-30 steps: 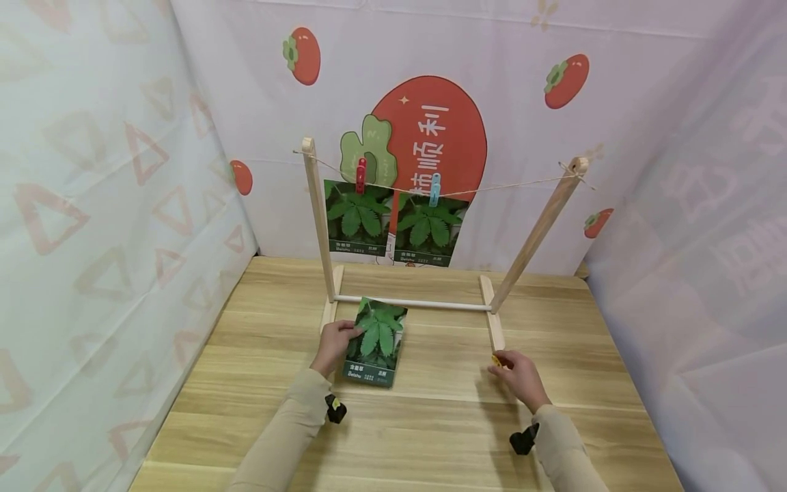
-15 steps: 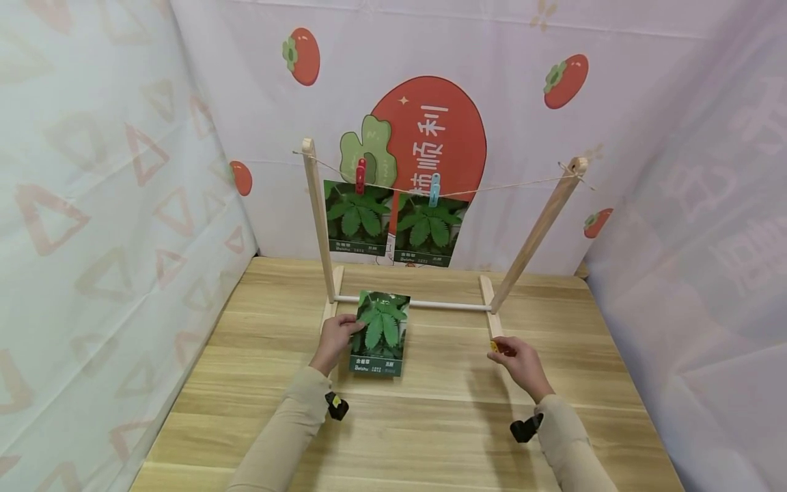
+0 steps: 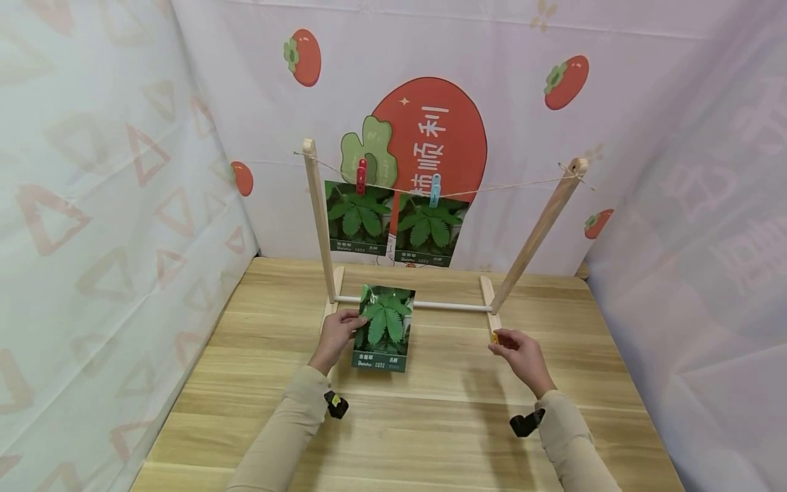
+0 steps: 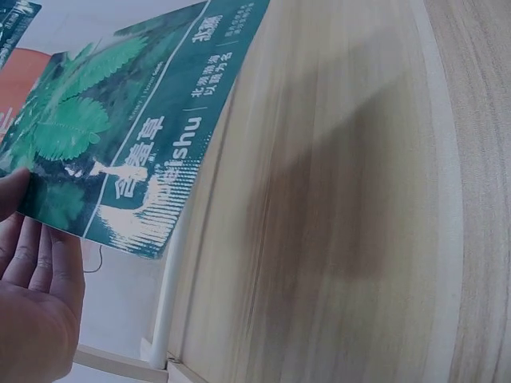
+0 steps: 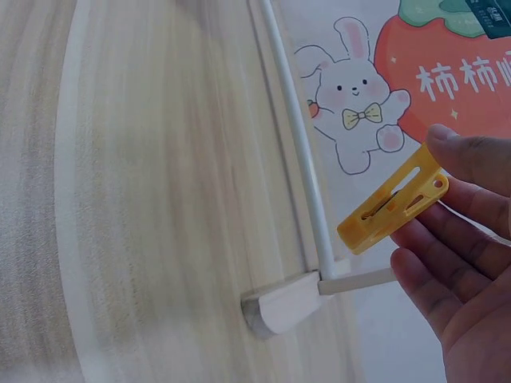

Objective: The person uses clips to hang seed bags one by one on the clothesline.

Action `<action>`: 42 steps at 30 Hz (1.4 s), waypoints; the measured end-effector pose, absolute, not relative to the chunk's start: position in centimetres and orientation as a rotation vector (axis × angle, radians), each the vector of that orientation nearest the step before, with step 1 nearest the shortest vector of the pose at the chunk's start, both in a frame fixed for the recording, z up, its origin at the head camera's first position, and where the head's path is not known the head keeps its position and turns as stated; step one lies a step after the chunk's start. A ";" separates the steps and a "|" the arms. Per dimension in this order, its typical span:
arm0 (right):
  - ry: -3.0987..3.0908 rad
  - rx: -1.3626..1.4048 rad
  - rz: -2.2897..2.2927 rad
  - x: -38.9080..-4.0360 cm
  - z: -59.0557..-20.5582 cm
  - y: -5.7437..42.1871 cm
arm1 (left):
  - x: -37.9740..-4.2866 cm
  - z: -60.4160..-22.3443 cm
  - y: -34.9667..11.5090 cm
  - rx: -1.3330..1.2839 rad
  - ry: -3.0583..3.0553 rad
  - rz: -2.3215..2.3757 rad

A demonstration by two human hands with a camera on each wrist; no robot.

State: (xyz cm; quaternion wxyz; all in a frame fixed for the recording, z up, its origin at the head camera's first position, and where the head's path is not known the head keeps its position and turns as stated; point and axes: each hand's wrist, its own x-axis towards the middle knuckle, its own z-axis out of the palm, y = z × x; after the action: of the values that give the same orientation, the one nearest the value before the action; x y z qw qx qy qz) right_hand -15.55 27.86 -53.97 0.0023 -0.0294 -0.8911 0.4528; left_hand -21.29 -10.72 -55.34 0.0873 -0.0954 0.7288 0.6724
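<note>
My left hand (image 3: 337, 336) pinches the left edge of a green plant card (image 3: 384, 335), thumb in front and fingers behind. In the left wrist view the card (image 4: 120, 136) is raised over the table, its shadow falling on the wood. My right hand (image 3: 522, 355) holds a yellow clothespin (image 5: 395, 203) between thumb and fingers, near the stand's right foot. Behind, two similar cards hang from a string (image 3: 510, 186): the left card (image 3: 359, 222) under a red clothespin (image 3: 361, 176), the right card (image 3: 428, 231) under a light blue clothespin (image 3: 435, 190).
The string is tied between a left wooden post (image 3: 318, 222) and a right wooden post (image 3: 537, 239). A white rod (image 3: 451, 305) joins them low down. The wooden table (image 3: 424, 437) is bounded by printed cloth walls (image 3: 123, 205) at the back and sides.
The card in my left hand has risen and moved slightly forward and right. My right hand, holding the yellow clothespin, has moved a little forward. The hanging cards have not moved.
</note>
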 end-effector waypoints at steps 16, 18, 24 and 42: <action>-2.719 0.106 1.360 -15.8 -51.7 27.4 | -21.4 -53.8 -10.6 -0.245 2.198 2.065; -2.702 0.122 1.347 -15.8 -51.5 27.3 | -21.4 -53.6 -10.5 -0.259 2.197 2.068; -2.661 0.142 1.324 -15.9 -50.4 27.1 | -21.2 -52.9 -10.2 -0.286 2.220 2.064; -2.360 0.249 1.437 -16.9 -46.6 25.9 | -21.2 -49.4 -9.0 -0.220 2.234 2.156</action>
State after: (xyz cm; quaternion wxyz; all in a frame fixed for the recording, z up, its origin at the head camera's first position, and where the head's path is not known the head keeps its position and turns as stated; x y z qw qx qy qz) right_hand -16.89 25.89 -46.60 0.1825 0.0881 -0.8363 0.5094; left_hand -21.20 -9.01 -49.37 0.0144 -0.0708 0.7177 0.6926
